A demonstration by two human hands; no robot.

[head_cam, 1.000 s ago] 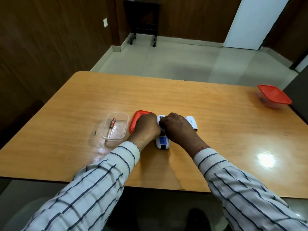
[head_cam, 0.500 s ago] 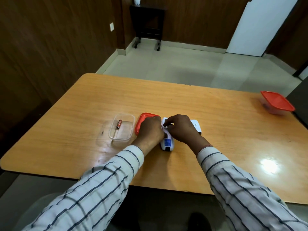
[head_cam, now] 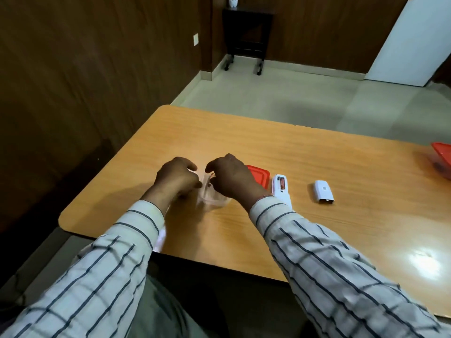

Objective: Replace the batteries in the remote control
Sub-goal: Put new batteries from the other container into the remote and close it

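Note:
The white remote control [head_cam: 281, 189] lies on the table with its battery bay open and a red battery [head_cam: 282, 184] inside. Its white cover [head_cam: 323, 192] lies apart to the right. A clear plastic container [head_cam: 216, 201] sits left of the remote, with a reddish battery [head_cam: 212, 176] showing in it. My left hand [head_cam: 175, 178] curls against the container's left rim. My right hand [head_cam: 230, 179] reaches over the container, fingertips at the battery. The hands are blurred, so whether they pinch the battery is unclear.
A red lid [head_cam: 258, 175] lies flat between the container and the remote, partly behind my right hand. A second red-lidded container [head_cam: 441, 158] sits at the table's far right edge. The wooden table [head_cam: 341, 240] ends close to my body.
Both hands left the remote and moved left to the clear container. The remote now lies uncovered with its bay open. The view has swung to the left.

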